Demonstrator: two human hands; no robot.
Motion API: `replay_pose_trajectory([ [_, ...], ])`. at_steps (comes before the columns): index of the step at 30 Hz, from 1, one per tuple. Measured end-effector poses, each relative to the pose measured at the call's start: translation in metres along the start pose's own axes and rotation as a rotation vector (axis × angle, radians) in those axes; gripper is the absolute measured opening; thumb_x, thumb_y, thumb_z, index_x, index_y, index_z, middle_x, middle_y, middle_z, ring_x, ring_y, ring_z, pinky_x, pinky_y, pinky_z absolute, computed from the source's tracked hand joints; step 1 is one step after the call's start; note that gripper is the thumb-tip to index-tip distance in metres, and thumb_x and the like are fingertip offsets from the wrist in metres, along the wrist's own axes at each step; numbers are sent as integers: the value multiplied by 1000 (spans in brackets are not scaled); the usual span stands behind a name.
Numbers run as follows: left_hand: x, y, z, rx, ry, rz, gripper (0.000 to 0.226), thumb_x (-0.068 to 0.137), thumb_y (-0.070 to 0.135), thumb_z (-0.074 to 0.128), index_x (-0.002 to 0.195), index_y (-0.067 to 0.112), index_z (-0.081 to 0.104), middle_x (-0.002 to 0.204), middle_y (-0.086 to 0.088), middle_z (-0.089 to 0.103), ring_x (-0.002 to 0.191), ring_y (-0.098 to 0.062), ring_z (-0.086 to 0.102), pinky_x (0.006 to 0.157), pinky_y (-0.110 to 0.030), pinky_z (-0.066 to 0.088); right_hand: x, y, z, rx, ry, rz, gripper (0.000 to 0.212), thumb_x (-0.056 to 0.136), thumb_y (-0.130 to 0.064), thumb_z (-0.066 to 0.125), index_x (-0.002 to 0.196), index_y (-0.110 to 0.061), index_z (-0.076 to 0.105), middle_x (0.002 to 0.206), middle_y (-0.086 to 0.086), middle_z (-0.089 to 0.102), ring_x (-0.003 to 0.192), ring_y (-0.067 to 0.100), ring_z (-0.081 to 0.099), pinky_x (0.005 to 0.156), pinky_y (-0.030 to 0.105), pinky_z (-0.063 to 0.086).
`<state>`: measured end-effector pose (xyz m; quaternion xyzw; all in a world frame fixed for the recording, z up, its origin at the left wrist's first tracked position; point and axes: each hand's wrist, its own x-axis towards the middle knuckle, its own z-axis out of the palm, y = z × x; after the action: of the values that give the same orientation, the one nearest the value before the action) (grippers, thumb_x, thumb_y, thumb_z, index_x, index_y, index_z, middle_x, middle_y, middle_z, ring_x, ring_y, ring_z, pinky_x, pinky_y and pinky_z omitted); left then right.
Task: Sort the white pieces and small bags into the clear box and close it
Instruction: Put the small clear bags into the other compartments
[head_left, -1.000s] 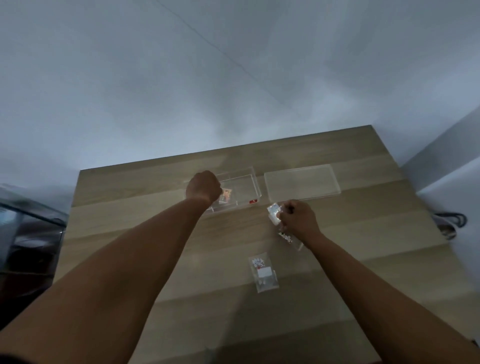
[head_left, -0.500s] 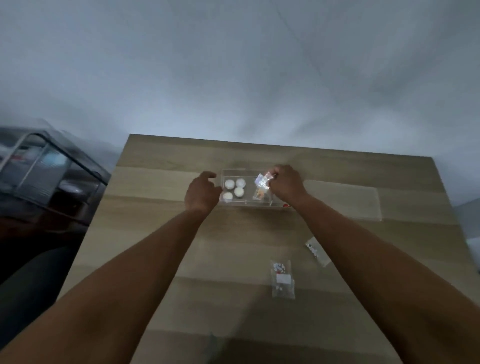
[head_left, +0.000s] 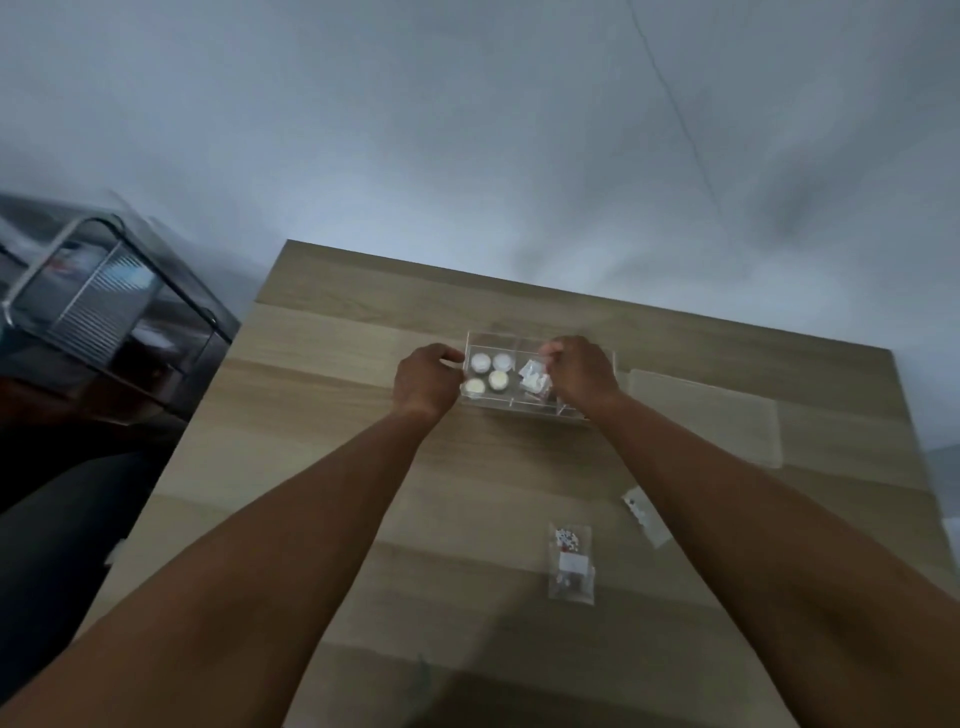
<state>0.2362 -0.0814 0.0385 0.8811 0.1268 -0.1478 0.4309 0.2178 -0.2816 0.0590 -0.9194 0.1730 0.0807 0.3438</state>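
The clear box (head_left: 493, 340) sits open on the wooden table (head_left: 322, 441), with several round white pieces (head_left: 491, 371) in its left compartment. My left hand (head_left: 423, 382) grips the box's left end. My right hand (head_left: 579, 371) is over the box's middle compartment, fingers pinched on a small bag (head_left: 532, 376) that lies partly inside. Two more small bags lie on the table nearer me: one (head_left: 571, 564) with dark and white bits, one (head_left: 644, 517) partly hidden by my right forearm. The clear lid (head_left: 711, 415) lies flat to the right of the box.
A glass-and-metal cabinet (head_left: 98, 312) stands off the table's left edge. A pale wall rises behind the table. The table's far edge runs just behind the box.
My right hand picked a small bag off the table and carried it to the box. My left hand shifted from over the box to its left end. The camera view swung left.
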Motion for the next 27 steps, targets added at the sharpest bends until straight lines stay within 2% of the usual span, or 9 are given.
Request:
replay_pose_trajectory([
  [4, 0, -1, 0, -17, -10, -5, 26, 79, 16, 67, 103, 24, 74, 105, -5, 76, 91, -25, 74, 83, -42, 61, -13, 4, -8, 36, 72, -78, 31, 90, -4, 47, 107, -13, 72, 115, 8, 72, 107, 24, 65, 93, 31, 48],
  [8, -7, -5, 2, -61, 8, -5, 29, 81, 23, 69, 110, 20, 71, 102, -8, 76, 91, -27, 73, 84, -45, 60, -37, 17, -22, 159, 155, -112, 23, 90, -5, 52, 100, -9, 73, 102, 10, 75, 78, 29, 71, 78, 43, 58],
  [10, -16, -8, 3, -90, 61, 4, 28, 83, 28, 69, 110, 21, 68, 96, -3, 74, 89, -24, 71, 84, -44, 60, -52, 29, -28, 195, 184, -78, 18, 88, -9, 57, 95, -11, 73, 94, 7, 76, 68, 23, 70, 72, 38, 60],
  [12, -29, -11, 6, -118, 106, 11, 23, 83, 34, 69, 104, 25, 67, 92, 1, 70, 85, -20, 68, 83, -40, 58, -68, 45, -33, 196, 202, -42, 14, 87, -13, 61, 95, -11, 72, 90, 8, 75, 69, 18, 69, 72, 30, 57],
  [15, -51, -15, 15, -76, 96, 36, 21, 85, 40, 67, 97, 24, 66, 94, 1, 71, 82, -15, 61, 76, -29, 48, -90, 74, -34, 172, 207, 38, 13, 85, -16, 65, 94, -10, 73, 86, 10, 75, 72, 19, 68, 76, 34, 56],
  [17, -68, -19, 23, -36, 35, 50, 20, 86, 40, 66, 94, 22, 69, 92, 0, 72, 82, -17, 63, 76, -31, 49, -103, 93, -33, 179, 207, 103, 11, 84, -16, 67, 90, -9, 73, 86, 11, 75, 76, 21, 69, 75, 34, 55],
  [21, -104, -28, 47, 77, -170, 137, 14, 85, 37, 69, 89, 23, 70, 91, 1, 72, 89, -19, 68, 81, -34, 53, -124, 126, -28, 102, 220, 228, 11, 80, -18, 70, 87, -11, 75, 91, 11, 74, 85, 24, 67, 74, 23, 41],
  [24, -126, -33, 66, 180, -291, 192, 25, 82, 36, 72, 101, 20, 69, 100, 0, 71, 95, -18, 66, 83, -32, 51, -138, 145, -26, 83, 224, 267, 15, 78, -17, 70, 90, -10, 74, 95, 15, 72, 92, 29, 65, 77, 26, 43],
  [27, -141, -34, 83, 306, -383, 218, 45, 76, 42, 78, 113, 20, 65, 110, -4, 64, 101, -21, 62, 85, -31, 48, -149, 157, -24, 32, 193, 295, 26, 76, -19, 69, 101, -11, 72, 103, 19, 67, 101, 32, 58, 87, 33, 46],
])
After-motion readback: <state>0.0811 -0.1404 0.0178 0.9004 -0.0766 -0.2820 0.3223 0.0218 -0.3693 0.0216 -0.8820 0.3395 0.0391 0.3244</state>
